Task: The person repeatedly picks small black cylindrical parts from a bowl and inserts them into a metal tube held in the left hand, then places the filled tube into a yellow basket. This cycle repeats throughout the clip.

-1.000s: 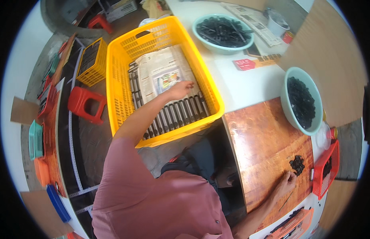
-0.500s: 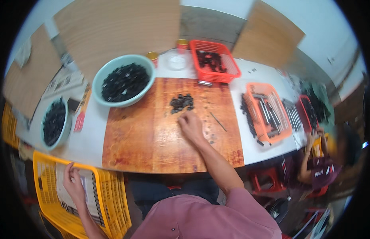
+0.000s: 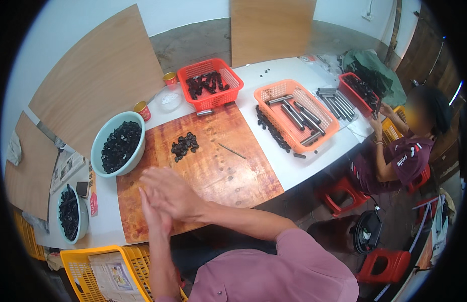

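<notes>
My right hand (image 3: 174, 194) and my left hand (image 3: 155, 215) meet palm to palm above the near left part of the brown wooden board (image 3: 218, 186). The fingers of both are stretched out, and the right hand partly covers the left. No object shows in either hand, though the space between the palms is hidden. Just beyond them on the board lies a small pile of black pieces (image 3: 184, 146). A thin metal rod (image 3: 232, 151) rests to the right of that pile.
A large pale green basin (image 3: 97, 151) of black pieces stands left, with a smaller basin (image 3: 84, 221) nearer. Beyond the board is a red basket (image 3: 211, 104); an orange basket (image 3: 273, 123) holds metal tubes (image 3: 310, 121). A yellow crate (image 3: 75, 261) sits below. Another person (image 3: 394, 151) works at right.
My left hand has risen from over the yellow crate to the board. The right hand has left the pile's near edge and joined it. My view has swung to the right.
</notes>
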Demonstrator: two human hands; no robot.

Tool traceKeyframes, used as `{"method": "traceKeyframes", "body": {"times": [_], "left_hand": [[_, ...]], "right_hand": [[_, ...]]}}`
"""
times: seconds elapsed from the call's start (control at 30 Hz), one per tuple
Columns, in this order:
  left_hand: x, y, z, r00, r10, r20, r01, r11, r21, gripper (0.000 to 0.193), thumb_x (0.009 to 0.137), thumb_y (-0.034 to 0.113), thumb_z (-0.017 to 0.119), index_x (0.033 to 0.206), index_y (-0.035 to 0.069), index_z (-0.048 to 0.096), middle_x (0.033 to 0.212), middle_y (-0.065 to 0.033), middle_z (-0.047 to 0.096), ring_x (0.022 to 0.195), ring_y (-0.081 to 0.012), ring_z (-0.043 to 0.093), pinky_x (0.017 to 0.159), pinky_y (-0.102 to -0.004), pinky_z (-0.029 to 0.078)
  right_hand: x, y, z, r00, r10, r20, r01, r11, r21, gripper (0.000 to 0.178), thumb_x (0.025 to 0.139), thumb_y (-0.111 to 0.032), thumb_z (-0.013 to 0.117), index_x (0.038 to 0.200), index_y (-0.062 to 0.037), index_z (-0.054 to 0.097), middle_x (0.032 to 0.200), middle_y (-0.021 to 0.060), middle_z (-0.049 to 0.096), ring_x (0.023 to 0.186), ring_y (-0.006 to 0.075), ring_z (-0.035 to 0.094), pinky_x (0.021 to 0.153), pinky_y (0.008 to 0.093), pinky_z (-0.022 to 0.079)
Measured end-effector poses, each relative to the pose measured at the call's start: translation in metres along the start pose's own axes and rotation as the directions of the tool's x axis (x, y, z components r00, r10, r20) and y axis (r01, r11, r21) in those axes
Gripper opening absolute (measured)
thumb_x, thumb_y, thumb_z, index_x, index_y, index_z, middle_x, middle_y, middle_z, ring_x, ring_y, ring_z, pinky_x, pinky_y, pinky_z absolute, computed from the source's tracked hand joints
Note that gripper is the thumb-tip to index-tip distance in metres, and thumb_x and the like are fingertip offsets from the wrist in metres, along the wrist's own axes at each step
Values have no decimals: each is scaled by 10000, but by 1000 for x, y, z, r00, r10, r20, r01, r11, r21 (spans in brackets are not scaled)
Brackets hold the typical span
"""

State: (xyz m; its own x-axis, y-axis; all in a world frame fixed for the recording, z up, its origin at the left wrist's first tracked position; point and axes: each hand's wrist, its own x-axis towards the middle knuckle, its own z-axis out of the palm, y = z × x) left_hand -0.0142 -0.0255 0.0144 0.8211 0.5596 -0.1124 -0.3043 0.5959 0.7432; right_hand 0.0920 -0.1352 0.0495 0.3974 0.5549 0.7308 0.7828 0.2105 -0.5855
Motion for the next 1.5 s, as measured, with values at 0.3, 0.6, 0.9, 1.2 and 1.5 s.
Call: {"method": "traceKeyframes", "body": {"times": [0.3,0.6,0.9,1.2,1.5], "left_hand": [[-37,-19,75,831,-267,487,93,932,351,673,1044,511,438,1456,-20,483,1572,-166,409,1471,-298,376,1196,-425,311],[11,-28,-46,935,329,134,-273,424,863,231,950,28,619,1166,-48,645,1248,-133,581,1078,-206,629,923,-313,533],[9,-27,-42,906,385,177,-321,349,880,154,954,41,627,1068,-49,675,1141,-130,620,949,-211,639,812,-287,520],[10,-26,-40,914,362,182,-327,392,860,134,954,38,616,1046,-38,677,1071,-110,630,940,-206,635,812,-291,508],[21,-52,-4,987,29,159,-114,825,554,293,1006,111,607,1264,-27,617,1227,-114,639,1079,-190,644,896,-297,531]], "right_hand": [[14,114,-102,908,32,-417,-257,830,-495,353,876,-259,699,1117,-2,668,1222,220,632,1206,390,551,1055,495,401],[-8,226,-327,499,774,-389,-811,259,-525,436,911,-323,633,1096,67,688,1007,236,722,967,362,702,834,452,535],[-33,283,-330,253,938,-235,-926,164,-341,389,949,-352,610,983,24,702,866,148,687,789,272,644,687,417,485],[-10,202,-319,485,752,-447,-809,579,96,184,965,-208,620,885,-48,662,705,0,566,611,93,506,554,284,395],[-31,61,-139,642,717,272,-691,387,610,349,960,-135,663,1267,10,582,1066,111,708,854,138,666,722,250,511]]}}
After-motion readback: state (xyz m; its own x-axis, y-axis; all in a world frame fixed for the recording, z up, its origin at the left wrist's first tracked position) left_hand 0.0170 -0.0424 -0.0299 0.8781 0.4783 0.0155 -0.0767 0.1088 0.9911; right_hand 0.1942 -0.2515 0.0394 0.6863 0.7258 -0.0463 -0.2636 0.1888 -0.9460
